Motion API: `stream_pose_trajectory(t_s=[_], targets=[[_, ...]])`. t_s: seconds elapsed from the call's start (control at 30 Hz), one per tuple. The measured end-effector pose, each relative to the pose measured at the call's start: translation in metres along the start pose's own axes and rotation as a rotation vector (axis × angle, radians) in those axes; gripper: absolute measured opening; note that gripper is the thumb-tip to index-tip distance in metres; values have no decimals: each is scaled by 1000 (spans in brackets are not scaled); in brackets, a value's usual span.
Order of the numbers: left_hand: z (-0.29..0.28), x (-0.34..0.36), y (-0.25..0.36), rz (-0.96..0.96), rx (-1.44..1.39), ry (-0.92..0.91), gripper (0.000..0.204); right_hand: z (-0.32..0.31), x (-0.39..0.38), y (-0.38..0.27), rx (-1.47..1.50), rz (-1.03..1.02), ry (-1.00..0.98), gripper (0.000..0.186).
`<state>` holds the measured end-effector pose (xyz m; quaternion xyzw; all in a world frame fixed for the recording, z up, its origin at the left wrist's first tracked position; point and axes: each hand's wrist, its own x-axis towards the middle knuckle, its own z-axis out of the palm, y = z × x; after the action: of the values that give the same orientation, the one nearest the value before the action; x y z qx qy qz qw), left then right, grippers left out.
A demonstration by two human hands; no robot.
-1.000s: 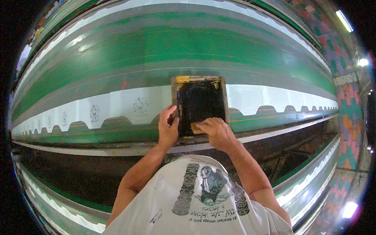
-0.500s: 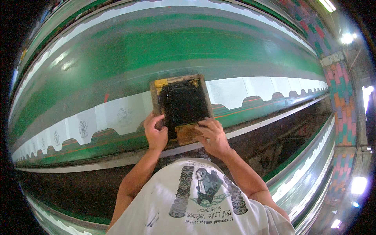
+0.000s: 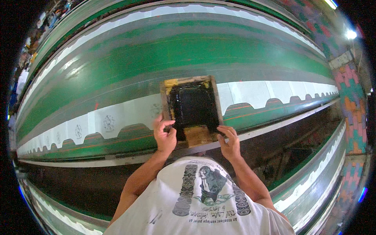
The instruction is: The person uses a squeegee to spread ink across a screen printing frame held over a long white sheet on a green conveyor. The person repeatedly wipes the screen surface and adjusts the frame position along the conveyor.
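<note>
Both my hands hold a small wooden-framed printing screen (image 3: 214, 94), its inside coated with black ink and its far corners marked yellow. It lies across a row of white scalloped pieces (image 3: 250, 94) on the green table. My left hand (image 3: 165, 135) is closed on the near left side of the frame, thumb and fingers pinching the edge. With bent fingers, my right hand (image 3: 230, 143) grips the near right corner. A brown squeegee (image 3: 198, 136) rests inside the near end of the screen, touched by neither hand. Dark round prints (image 3: 109, 123) mark the white pieces left of the frame.
The long green table (image 3: 156, 55) bends across the view, with another white row (image 3: 203, 8) along its far side. A pale rail (image 3: 274, 131) edges the near side, above a dark gap. Another table with white pieces (image 3: 309, 192) stands at the lower right, by a coloured brick wall (image 3: 354, 113).
The screen has moved right along the white row, uncovering another print beside its left edge. My right hand has left the squeegee and now grips the frame's right corner.
</note>
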<state>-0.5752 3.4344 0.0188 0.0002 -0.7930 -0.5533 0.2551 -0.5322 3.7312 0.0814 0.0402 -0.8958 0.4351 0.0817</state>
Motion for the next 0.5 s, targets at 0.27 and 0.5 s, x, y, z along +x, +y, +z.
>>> stream_pose_trajectory(t_s=[0.27, 0.5], targets=[[88, -19, 23, -59, 3, -19, 35, -72, 12, 49, -198, -256, -54, 34], [97, -23, 41, -180, 56, -44, 32, -80, 33, 25, -160, -574, -307, 47]])
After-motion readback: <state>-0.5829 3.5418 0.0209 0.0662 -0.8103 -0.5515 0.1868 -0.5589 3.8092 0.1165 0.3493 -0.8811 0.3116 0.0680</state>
